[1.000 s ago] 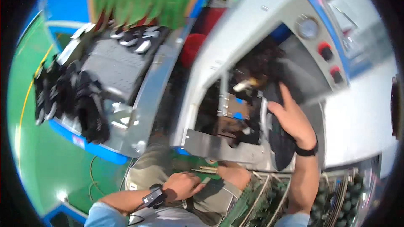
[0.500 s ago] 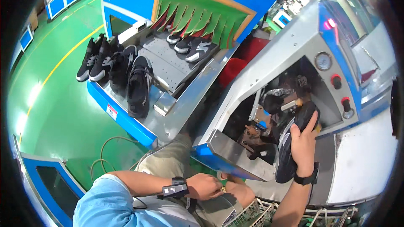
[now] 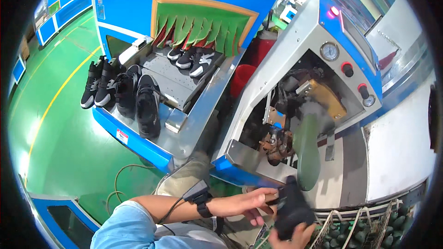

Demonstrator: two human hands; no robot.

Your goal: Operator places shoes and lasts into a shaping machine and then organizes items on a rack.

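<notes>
A dark, mostly black shoe (image 3: 291,210) is in my right hand (image 3: 293,237), low in front of me, with the fingers wrapped round its lower end. Close beside the shoe is my left hand (image 3: 251,205), its fingers apart and the fingertips at the shoe's edge. A brownish patch shows between these fingers and the shoe; I cannot make out what it is. Just above the shoe, a bare green shoe last (image 3: 307,154) sticks out of the machine (image 3: 244,124), sole side up. A tan block (image 3: 327,99) sits behind the last.
At the left, several black-and-white shoes (image 3: 147,110) stand on a metal table (image 3: 173,140). More shoes (image 3: 200,62) lie by a green strip curtain (image 3: 203,30). A wire basket (image 3: 364,214) of dark green pieces is at lower right. A red bin (image 3: 242,78) stands between the machines.
My right hand has pulled the shoe down and away from the machine, baring the green last. My left hand has moved right, from my lap to the shoe.
</notes>
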